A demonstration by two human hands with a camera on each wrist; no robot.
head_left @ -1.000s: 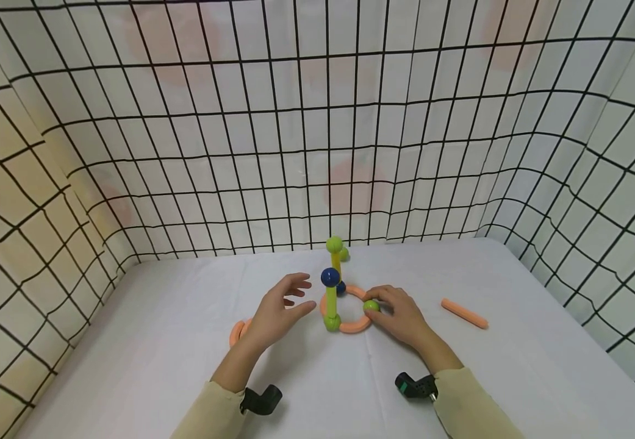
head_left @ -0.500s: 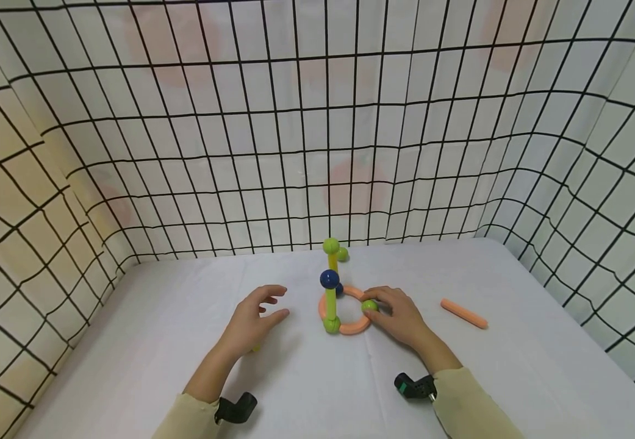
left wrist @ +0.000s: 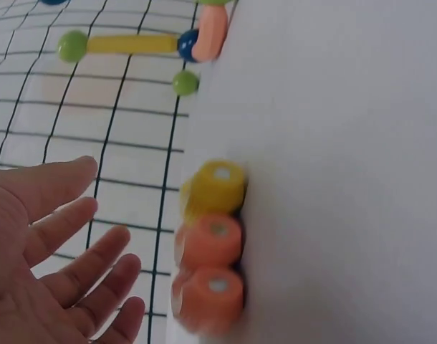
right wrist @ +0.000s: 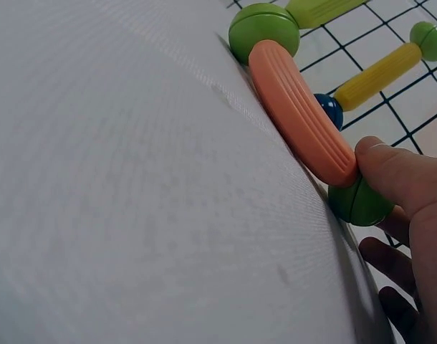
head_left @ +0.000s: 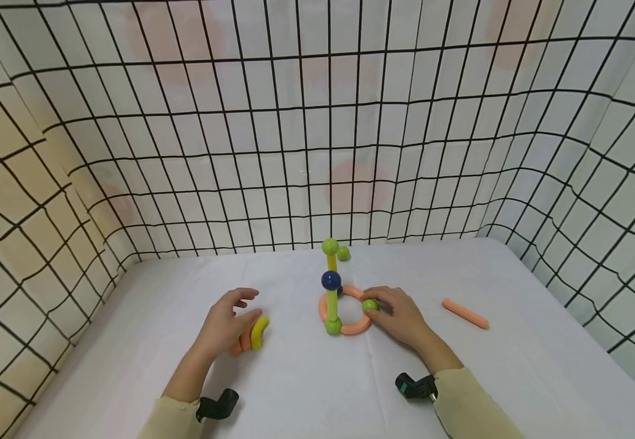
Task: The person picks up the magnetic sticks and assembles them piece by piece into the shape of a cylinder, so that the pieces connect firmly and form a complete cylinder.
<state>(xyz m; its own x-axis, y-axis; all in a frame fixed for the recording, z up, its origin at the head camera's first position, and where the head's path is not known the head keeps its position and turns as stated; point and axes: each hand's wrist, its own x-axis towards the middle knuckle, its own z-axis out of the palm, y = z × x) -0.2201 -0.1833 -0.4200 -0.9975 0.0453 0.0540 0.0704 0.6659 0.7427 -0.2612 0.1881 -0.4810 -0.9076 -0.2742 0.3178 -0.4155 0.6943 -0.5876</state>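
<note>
- Left hand (head_left: 226, 324), lower left of centre: fingers relaxed and apart, beside one yellow arc (head_left: 259, 332) and two orange arcs (head_left: 246, 340).
- Right hand (head_left: 401, 314), right of centre: pinches one green ball (head_left: 369, 305) on the orange ring (head_left: 355, 328), frame centre.
- Two upright rods (head_left: 332, 305), two blue balls (head_left: 330, 280), four green balls altogether, centre.
- One straight rod (head_left: 465, 313), right.

We see ring of curved rods (head_left: 355, 329) on table (head_left: 317, 378), two upright rods (head_left: 332, 303) on it; loose ball (head_left: 343, 253) behind, straight rod (head_left: 465, 313) right, three short curved rods (head_left: 246, 339) left (side by side).
</note>
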